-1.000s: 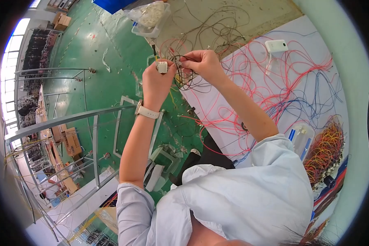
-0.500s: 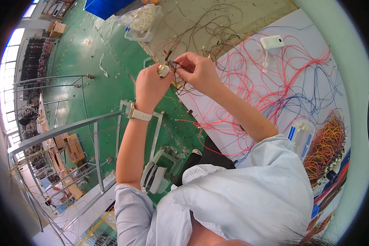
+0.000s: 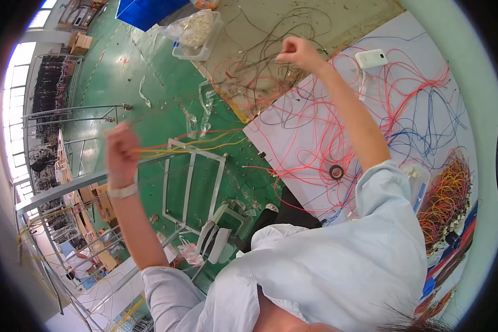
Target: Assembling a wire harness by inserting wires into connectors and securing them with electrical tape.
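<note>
My left hand (image 3: 122, 149), smeared by motion and wearing a white-banded watch (image 3: 123, 191), is closed over the rail at the left. Yellow and red wires (image 3: 205, 141) trail from it toward the table corner. Far off to the right, my right hand (image 3: 300, 53) is raised above the table's far part, its fingers curled shut. Blurred dark wires (image 3: 254, 77) run up to its fingertips; the exact hold is hidden. Red wires (image 3: 315, 124) and blue wires (image 3: 426, 124) sprawl over the white tabletop (image 3: 285, 141).
A white device (image 3: 371, 58) and a black tape roll (image 3: 336, 172) lie among the wires. At the far edge stands a clear bin (image 3: 210, 41) of white parts beside a blue crate (image 3: 149, 12). Metal frames (image 3: 191, 182) stand left; a wire bundle (image 3: 445, 199) lies right.
My hands, close together before, have moved wide apart: the left one down and left, pulling yellow and red wires along, the right one up and right. The tape roll has come into sight.
</note>
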A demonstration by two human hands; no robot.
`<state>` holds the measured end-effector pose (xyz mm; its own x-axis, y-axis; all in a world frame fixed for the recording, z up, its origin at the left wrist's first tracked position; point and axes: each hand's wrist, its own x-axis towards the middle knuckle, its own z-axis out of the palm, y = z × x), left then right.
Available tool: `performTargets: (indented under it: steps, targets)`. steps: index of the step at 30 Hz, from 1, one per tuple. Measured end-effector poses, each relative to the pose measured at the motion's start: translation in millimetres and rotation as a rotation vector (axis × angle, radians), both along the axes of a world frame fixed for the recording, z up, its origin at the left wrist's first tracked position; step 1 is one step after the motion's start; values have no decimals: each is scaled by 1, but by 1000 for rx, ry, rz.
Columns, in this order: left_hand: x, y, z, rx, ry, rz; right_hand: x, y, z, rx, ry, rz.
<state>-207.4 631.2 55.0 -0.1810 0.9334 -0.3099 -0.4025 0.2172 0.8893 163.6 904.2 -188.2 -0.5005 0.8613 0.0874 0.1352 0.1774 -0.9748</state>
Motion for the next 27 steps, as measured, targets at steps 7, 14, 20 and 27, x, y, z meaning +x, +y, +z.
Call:
performTargets:
  steps: [7, 14, 20, 27]
  targets:
    - [-188, -178, 105, 427, 22, 524, 189, 114, -100, -283, -465, -761]
    - [8, -157, 43, -174, 1036, 359, 37, -11, 10, 304, -449, -524]
    - [150, -125, -25, -54, 996, -376, -59, -304, 155, 189, 229, 436]
    - [185, -164, -26, -47, 847, -459, 83, -415, 152, -500, 552, 189]
